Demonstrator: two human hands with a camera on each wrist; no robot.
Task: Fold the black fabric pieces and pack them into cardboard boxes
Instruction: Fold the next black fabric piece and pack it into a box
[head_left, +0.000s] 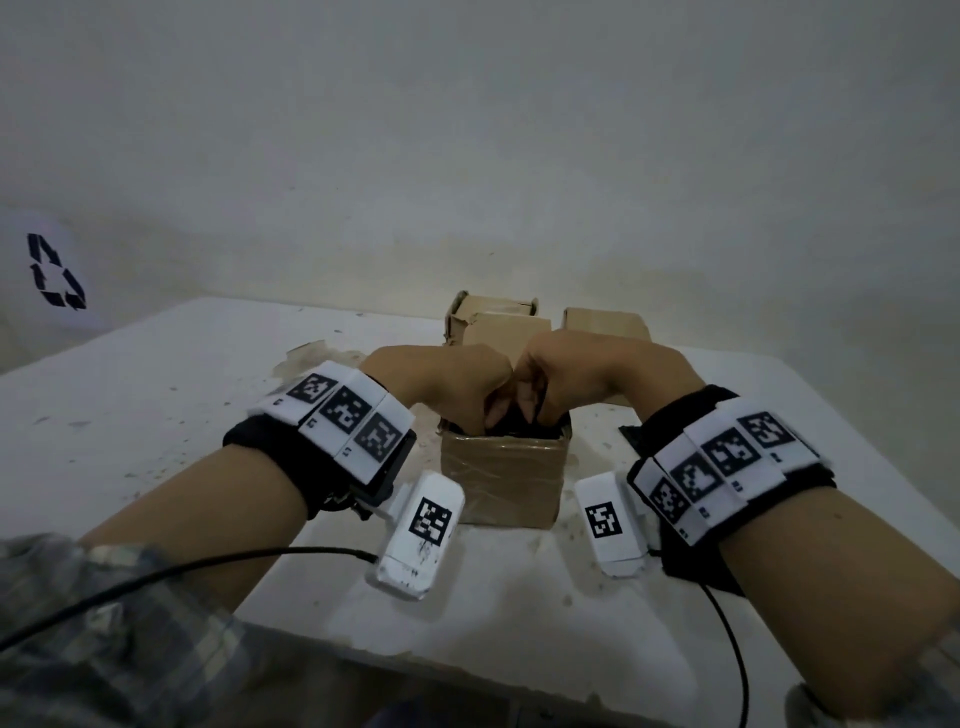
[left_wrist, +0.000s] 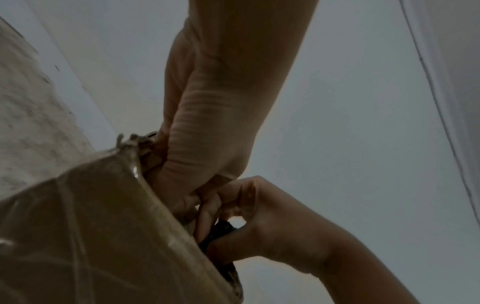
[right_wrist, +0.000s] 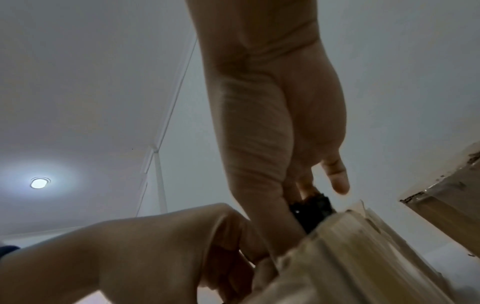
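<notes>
A small tape-wrapped cardboard box (head_left: 501, 478) stands open on the white table, straight ahead of me. Black fabric (head_left: 519, 430) fills its mouth. My left hand (head_left: 485, 415) and right hand (head_left: 527, 410) meet knuckle to knuckle above it, with fingers curled down into the box on the fabric. The left wrist view shows my right hand (left_wrist: 272, 222) pinching the black fabric (left_wrist: 221, 232) between thumb and fingers at the box's (left_wrist: 91, 226) rim. Seen from the right wrist, black fabric (right_wrist: 311, 209) bulges out above the box (right_wrist: 350, 257) edge. Most of the fabric is hidden inside.
Two more cardboard boxes (head_left: 493, 322) (head_left: 605, 325) stand behind, near the wall. A dark piece of cloth (head_left: 631, 436) lies on the stained table (head_left: 156, 415) behind my right wrist. A white bag with a recycling mark (head_left: 52, 270) sits at far left.
</notes>
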